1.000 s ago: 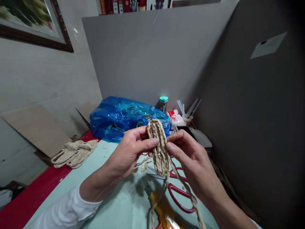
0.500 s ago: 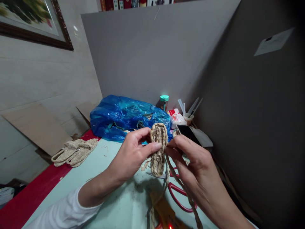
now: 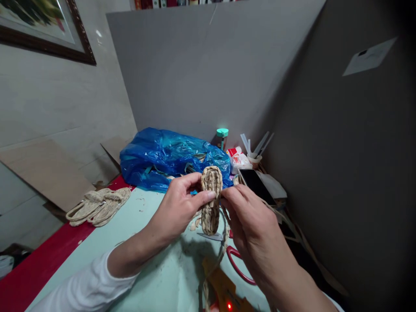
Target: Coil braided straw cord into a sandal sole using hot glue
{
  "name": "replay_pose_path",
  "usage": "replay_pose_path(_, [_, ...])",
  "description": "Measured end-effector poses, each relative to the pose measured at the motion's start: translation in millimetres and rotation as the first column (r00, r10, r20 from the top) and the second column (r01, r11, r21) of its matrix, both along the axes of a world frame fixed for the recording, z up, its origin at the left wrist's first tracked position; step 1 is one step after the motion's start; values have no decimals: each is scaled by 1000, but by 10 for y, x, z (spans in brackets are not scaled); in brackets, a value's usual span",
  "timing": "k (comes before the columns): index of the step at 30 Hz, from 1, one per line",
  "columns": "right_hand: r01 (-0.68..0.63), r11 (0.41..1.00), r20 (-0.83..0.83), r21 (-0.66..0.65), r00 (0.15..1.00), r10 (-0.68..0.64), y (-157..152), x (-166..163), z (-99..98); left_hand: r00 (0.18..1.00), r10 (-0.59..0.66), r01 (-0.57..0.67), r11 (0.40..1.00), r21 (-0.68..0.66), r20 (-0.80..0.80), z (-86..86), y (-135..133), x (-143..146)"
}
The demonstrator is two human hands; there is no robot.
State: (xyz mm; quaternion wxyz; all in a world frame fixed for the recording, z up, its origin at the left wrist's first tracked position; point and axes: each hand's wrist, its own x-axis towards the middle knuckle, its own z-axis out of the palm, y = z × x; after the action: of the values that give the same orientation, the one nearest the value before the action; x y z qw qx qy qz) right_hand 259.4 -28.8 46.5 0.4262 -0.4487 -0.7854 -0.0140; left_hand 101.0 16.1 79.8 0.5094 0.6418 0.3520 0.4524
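Observation:
A small oval sole woven from pale straw (image 3: 210,197) stands upright above the table, held between both hands. My left hand (image 3: 177,212) pinches its left edge with thumb and fingers. On its right edge my right hand (image 3: 251,221) is closed, where a braided straw cord (image 3: 212,268) trails down toward the table's near edge. Under the hands lie red-handled scissors (image 3: 238,266).
A finished pair of straw sandals (image 3: 97,206) lies at the left on the pale green mat (image 3: 152,268). A blue plastic bag (image 3: 169,156), a green-capped bottle (image 3: 222,136), a cup of sticks (image 3: 255,151) and a phone (image 3: 256,184) crowd the back. Grey boards wall the back and right.
The woven sole has dropped a little and turned more face-on. My right hand slid down over its right edge, and the trailing cord has swung in under that hand.

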Motion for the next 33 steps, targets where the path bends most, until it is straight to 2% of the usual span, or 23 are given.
replay_pose_path(8, [72,995,74,75,994,-77,2,-51,-22,995,9,-2,998,-70,97,-91,55,18])
replay_pose_path(13, [-45,995,80,87,996,38,-1,-12,8,956,-12,72,978,-196,292,-56,87,-32])
replay_pose_path(16, [-60,991,128,117,991,45,0,-10,22,932,-36,124,967,-224,361,-29,114,-79])
replay_pose_path(19, [-62,989,138,137,990,43,-9,-6,30,916,-11,110,968,-226,402,-7,171,-129])
replay_pose_path(22, [-42,986,32,163,999,37,-26,42,34,901,56,44,975,-218,430,28,251,-194])
replay_pose_path(25, [11,999,-158,49,987,-3,-36,124,49,885,101,-6,979,-205,455,74,326,-274])
replay_pose_path(29, [60,993,-406,-99,909,-95,2,199,77,869,112,-14,979,-201,482,112,391,-369])
replay_pose_path(33, [19,986,-527,-168,843,-106,85,218,46,868,106,1,977,-213,486,120,439,-442])
